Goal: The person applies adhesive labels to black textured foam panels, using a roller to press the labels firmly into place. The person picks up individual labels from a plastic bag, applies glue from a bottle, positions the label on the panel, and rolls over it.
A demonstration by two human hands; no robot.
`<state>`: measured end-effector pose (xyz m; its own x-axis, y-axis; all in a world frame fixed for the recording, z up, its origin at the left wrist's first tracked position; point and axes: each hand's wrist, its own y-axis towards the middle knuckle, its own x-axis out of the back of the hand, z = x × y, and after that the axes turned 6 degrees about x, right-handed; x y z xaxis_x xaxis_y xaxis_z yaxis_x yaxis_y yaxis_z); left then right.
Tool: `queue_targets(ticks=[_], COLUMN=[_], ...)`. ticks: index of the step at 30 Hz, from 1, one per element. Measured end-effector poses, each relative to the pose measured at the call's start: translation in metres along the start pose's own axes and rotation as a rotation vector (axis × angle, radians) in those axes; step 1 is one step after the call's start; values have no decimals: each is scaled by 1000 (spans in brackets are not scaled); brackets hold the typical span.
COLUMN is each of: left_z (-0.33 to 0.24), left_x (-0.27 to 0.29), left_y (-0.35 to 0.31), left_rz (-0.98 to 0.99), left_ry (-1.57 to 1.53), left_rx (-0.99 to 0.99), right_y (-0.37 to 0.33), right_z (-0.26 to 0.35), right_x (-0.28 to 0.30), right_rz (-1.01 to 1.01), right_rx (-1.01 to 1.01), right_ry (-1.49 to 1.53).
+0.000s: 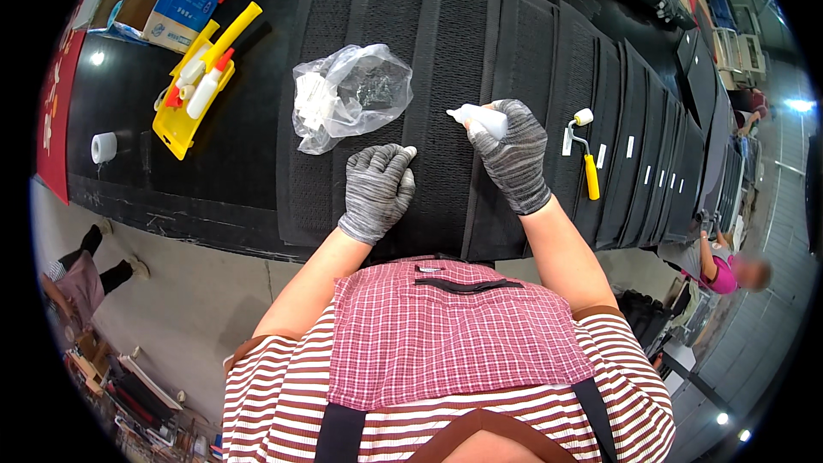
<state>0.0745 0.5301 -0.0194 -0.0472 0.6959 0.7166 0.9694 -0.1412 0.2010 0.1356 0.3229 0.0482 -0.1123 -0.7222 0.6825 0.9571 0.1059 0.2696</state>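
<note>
- White roll (104, 147), far left on black bench (120, 103)
- Yellow paint tray (176, 139) holding white red-capped bottles (202, 96)
- Clear plastic bag (370, 94), white slips (315, 105) inside, on overlapping black textured panels (450, 43)
- Left hand (377, 191), gray-gloved, near bag: grip curled inward, can't tell if pinching anything
- White squeeze bottle (487, 122) tilted over panels, nozzle (453, 113) left, pinched in grip of gray-gloved right hand (520, 156)
- Yellow-handled mini roller (591, 177) lying on panels

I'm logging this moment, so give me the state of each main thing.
Bottle: in right hand, nozzle pointing left
Right hand: gloved, closed around the bottle
Left hand: gloved, fingers curled
Bag: crumpled, white pieces inside
Roller: lying down, unheld
Tray: holding red-tipped bottles
Mats: overlapping in a row
</note>
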Motion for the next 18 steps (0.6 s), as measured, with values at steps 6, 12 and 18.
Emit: queue_targets(ticks=[6,12,18], left_z=[0,2,1], left_x=[-1,-2,-1], left_y=[0,-1,-1], left_rz=[-4,-8,-6], left_ry=[9,5,11], left_rx=[-7,-11,-5], right_y=[-6,-13,-24], right_z=[-3,8,7], right_x=[3,7,8], right_rz=[31,47,80], right_rx=[38,15,-11], right_ry=[-58,-27,-11])
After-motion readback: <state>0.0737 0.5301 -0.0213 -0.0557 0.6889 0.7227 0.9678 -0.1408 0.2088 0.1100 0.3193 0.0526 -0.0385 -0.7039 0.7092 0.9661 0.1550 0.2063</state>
